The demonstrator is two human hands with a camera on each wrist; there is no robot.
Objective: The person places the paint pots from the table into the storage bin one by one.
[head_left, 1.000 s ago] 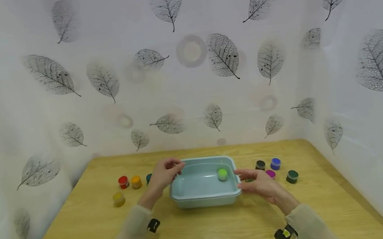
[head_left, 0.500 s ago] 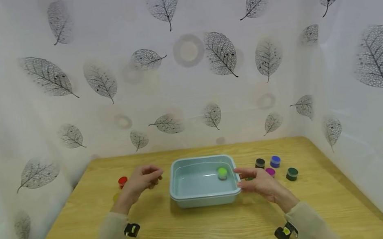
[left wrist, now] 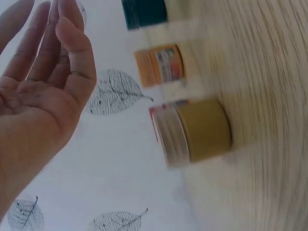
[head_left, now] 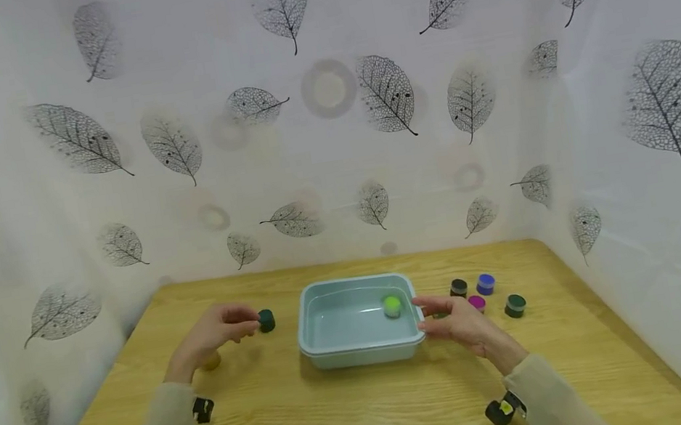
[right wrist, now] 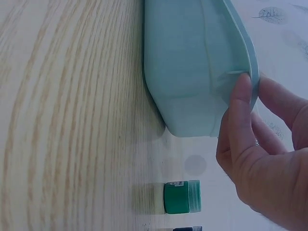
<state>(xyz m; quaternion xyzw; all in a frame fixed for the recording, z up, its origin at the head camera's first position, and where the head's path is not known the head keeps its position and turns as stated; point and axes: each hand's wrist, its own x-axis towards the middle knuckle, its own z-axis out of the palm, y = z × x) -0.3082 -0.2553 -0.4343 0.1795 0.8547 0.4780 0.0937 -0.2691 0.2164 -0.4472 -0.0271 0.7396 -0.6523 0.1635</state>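
A pale blue-green plastic basin (head_left: 365,357) stands mid-table in the head view, with a small green-topped jar (head_left: 392,306) inside near its right end. My right hand (head_left: 464,330) pinches the basin's right rim between thumb and fingers, plain in the right wrist view. My left hand (head_left: 216,334) hovers over the paint jars on the left, fingers loosely bent and holding nothing. Near its fingertips is a teal jar (head_left: 266,320). The left wrist view shows a yellow jar (left wrist: 207,132) and an orange jar (left wrist: 159,66); a red edge peeks out behind the yellow one.
Right of the basin are a black jar (head_left: 458,288), a blue jar (head_left: 485,284), a magenta jar (head_left: 477,304) and a dark green jar (head_left: 515,305). Another green jar (right wrist: 176,197) shows in the right wrist view. A leaf-printed curtain (head_left: 334,169) surrounds the table.
My left hand has moved left, from the basin's left edge to over the left-hand jars, uncovering the teal jar. My right hand stays at the basin's rim. The view has shifted slightly.
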